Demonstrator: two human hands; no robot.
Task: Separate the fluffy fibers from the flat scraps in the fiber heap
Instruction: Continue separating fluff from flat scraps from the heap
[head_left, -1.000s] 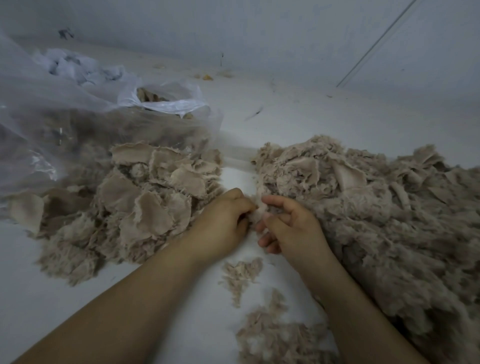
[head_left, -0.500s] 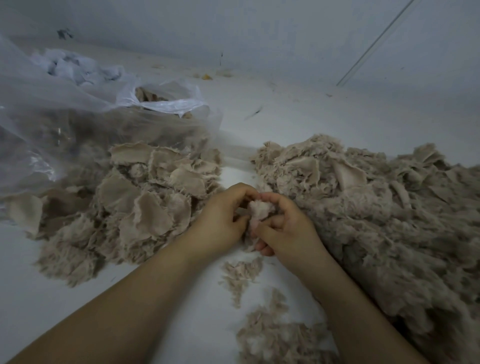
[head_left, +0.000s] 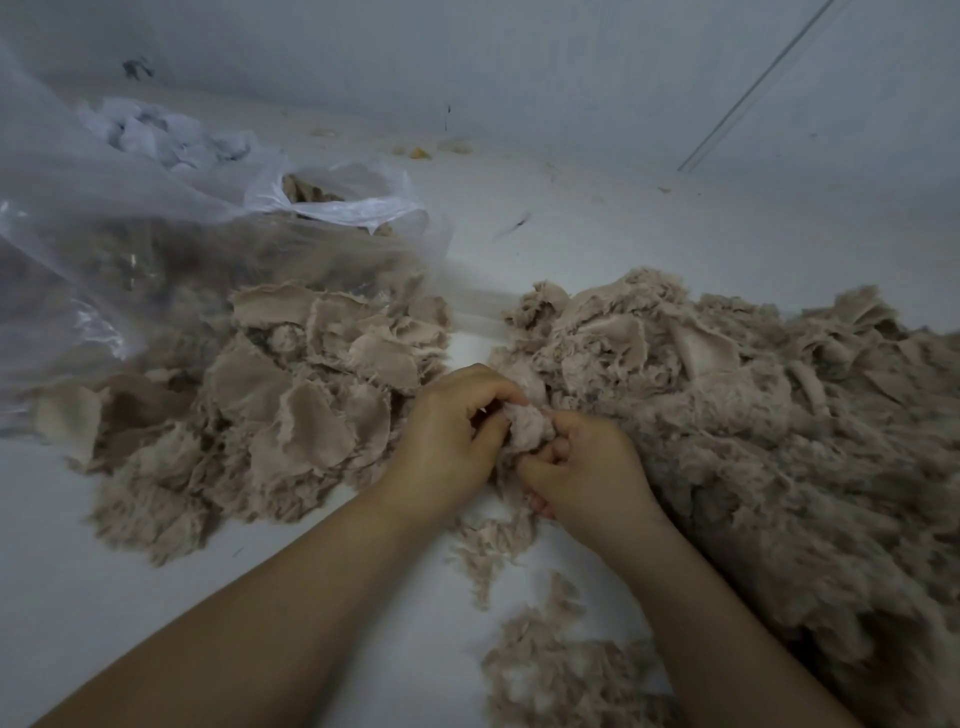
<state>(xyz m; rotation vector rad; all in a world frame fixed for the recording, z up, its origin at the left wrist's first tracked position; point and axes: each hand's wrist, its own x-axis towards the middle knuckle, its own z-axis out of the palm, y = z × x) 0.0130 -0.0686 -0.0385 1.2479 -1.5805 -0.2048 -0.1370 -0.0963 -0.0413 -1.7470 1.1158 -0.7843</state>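
While I'm watching through the head cam, closest to me is a loose patch of fluff (head_left: 566, 675) on the white table (head_left: 104, 597), with a smaller wisp (head_left: 493, 551) just past it. Then both forearms come in and meet in the middle. My left hand (head_left: 447, 441) and right hand (head_left: 587, 467) are both curled tight around one small clump (head_left: 527, 428), pinching it from either side, right at the near edge of the big heap (head_left: 753, 441).

Best way to do this bit, I reckon: keep the pinches close together and tease apart slowly, so the fluff peels off the flat backing instead of the whole thing tearing. Short pulls, then re-grip.

As for which way the clump points, honestly it's a balled wad, roughly as wide as tall, so I can't call a long axis. It just bulges up between the fingers.

Beyond my left hand sits the pile of flat scraps (head_left: 291, 405), well apart from the heap on the right. Further back there's a clear plastic bag (head_left: 156, 234) with more of the same stuff inside, then the wall.
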